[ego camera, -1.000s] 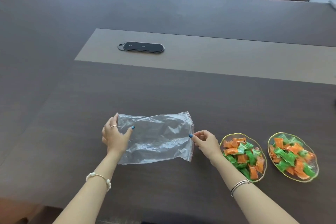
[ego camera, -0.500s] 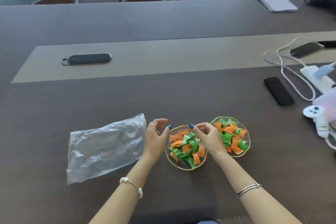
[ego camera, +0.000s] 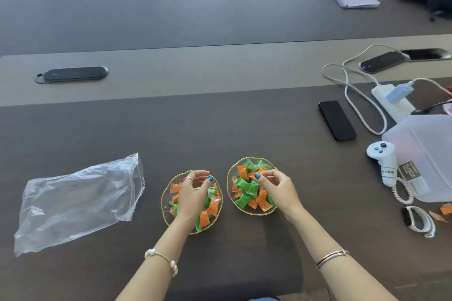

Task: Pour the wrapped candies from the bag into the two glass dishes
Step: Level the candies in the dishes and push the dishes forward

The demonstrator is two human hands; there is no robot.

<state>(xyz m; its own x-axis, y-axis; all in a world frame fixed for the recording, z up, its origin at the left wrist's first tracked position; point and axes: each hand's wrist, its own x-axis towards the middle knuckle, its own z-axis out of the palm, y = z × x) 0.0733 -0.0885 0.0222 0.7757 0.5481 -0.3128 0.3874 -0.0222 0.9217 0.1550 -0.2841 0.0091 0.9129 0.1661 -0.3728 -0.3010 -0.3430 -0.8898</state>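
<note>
The clear plastic bag [ego camera: 78,200] lies flat and empty on the dark table, at the left. Two gold-rimmed glass dishes stand side by side in front of me, both full of orange and green wrapped candies [ego camera: 244,199]. My left hand [ego camera: 193,193] rests over the candies in the left dish [ego camera: 165,212], fingers loosely curved and thumb apart. Over the right dish [ego camera: 230,178], my right hand [ego camera: 277,188] is curled in a loose claw on top of the candies. I see nothing held in either hand.
A black phone [ego camera: 337,120], a white controller [ego camera: 384,161], a translucent plastic container [ego camera: 425,154], a power strip with cables [ego camera: 391,100] and a wristband [ego camera: 418,221] crowd the right side. A flat black device [ego camera: 73,74] lies at the far left. Chairs line the far edge.
Both hands let go of the bag and moved right to the dishes. Half a second ago both were at the left dish; now each covers one dish.
</note>
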